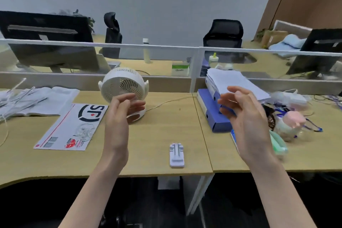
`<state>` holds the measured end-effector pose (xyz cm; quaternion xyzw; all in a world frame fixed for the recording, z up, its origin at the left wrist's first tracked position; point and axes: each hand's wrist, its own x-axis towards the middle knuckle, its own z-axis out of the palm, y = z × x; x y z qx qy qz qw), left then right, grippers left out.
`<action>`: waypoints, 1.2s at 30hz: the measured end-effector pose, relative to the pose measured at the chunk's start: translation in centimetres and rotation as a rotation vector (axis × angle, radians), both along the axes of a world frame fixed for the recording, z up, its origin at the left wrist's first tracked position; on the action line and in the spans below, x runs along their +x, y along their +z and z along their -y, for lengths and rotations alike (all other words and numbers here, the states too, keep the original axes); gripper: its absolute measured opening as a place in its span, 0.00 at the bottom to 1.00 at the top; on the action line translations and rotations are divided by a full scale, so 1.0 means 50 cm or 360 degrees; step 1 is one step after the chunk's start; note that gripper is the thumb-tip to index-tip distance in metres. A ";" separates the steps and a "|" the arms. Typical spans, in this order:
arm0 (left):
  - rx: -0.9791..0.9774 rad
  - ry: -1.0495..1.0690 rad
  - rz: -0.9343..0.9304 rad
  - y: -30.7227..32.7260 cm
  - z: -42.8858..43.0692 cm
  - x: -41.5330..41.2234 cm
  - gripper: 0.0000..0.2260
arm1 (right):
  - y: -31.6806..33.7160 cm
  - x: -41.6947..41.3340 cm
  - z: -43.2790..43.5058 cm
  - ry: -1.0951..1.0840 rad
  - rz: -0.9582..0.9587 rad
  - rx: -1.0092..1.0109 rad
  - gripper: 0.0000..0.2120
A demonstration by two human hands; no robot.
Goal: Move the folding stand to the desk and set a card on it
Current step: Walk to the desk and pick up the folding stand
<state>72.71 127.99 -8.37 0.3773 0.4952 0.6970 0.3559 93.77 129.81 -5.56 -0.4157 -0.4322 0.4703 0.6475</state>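
Both bare forearms reach forward over the near edge of the desk [166, 131], raised above its top and touching nothing. The left hand [118, 116] is held edge-on with the thumb up and the fingers loosely curled and spread, empty; it hangs in front of the white desk fan [123, 85], which stands toward the far edge beside the low glass partition [194, 65]. The right hand [246, 114] mirrors it, palm turned inward toward the left, fingers parted and slightly bent, also empty; it covers part of the blue binders [212, 114] stacked on the right half of the desk, with a sheaf of white papers [233, 81] lying on top of them. The folding stand [177, 155], pale lilac-white and folded flat, lies on the desk close to the near edge, between the two forearms and nearer the right one, just left of the seam where the two desk sections meet. To the left, a printed courier envelope [72, 127] lies slantwise on the desk, and beyond it an open book [46, 100] and loose white cables near the left edge. At the right edge sits a jumble of small pastel items [290, 122] and lanyards, too blurred to name singly. A cord runs from the fan across the wood toward the binders. No card can be told apart for certain.
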 end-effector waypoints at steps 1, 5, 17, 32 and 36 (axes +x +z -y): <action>-0.0030 0.0019 0.0007 -0.013 -0.031 0.007 0.12 | -0.013 0.005 -0.040 0.0028 0.0001 -0.0040 0.10; -0.0276 0.0075 0.0029 -0.088 -0.140 0.030 0.11 | -0.096 0.014 -0.185 0.0091 0.0092 -0.0253 0.09; -0.1307 -0.0109 0.0026 -0.481 -0.327 0.097 0.11 | -0.542 -0.029 -0.356 0.0329 0.0458 -0.1326 0.16; -0.1609 -0.0560 0.0270 -0.552 -0.368 0.142 0.13 | -0.654 -0.095 -0.354 0.0313 0.0521 -0.1478 0.13; -0.1421 -0.0683 0.0209 -0.497 -0.378 0.162 0.14 | -0.637 -0.080 -0.359 0.0211 0.0459 -0.1445 0.18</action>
